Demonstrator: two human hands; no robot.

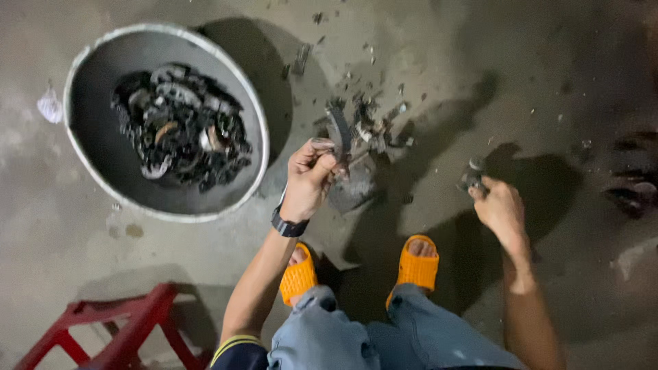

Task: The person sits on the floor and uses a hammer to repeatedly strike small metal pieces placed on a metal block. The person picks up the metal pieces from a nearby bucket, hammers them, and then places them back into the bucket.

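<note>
— Head view is showing a lot of floor (82, 233). What is lying around the person?

— A big round metal basin (88, 163) is sitting to the left, and a heap of dark scrap parts (179, 127) is filling its middle. Down in the near left corner a red stool (116, 329) is poking into view. A crumpled white scrap (49, 106) is lying just beside the basin's far rim.

— And straight ahead of them?

— A small pile of broken dark bits (373, 123) is spreading over the concrete, with smaller crumbs scattering well beyond it. Some dark things are lying at the far right edge, too dim for me to tell what they are.

— Is anything getting in the way?

— Shadows mostly. They are falling across the floor between the hands and the orange sandals (418, 264), so details there are getting lost.

— What is the left hand doing?

— The left hand (308, 179), with a dark watch (288, 226) on the wrist, is closing its fingers around a curved dark piece (340, 133). The piece is standing up out of the grip, just above the pile and a grey lump on the floor.

— And the right?

— The right hand (500, 209) is curling tight around a small dark tool (471, 175), raised well apart from the curved piece. Motion is blurring it, so I cannot say what kind of tool it is.
</note>
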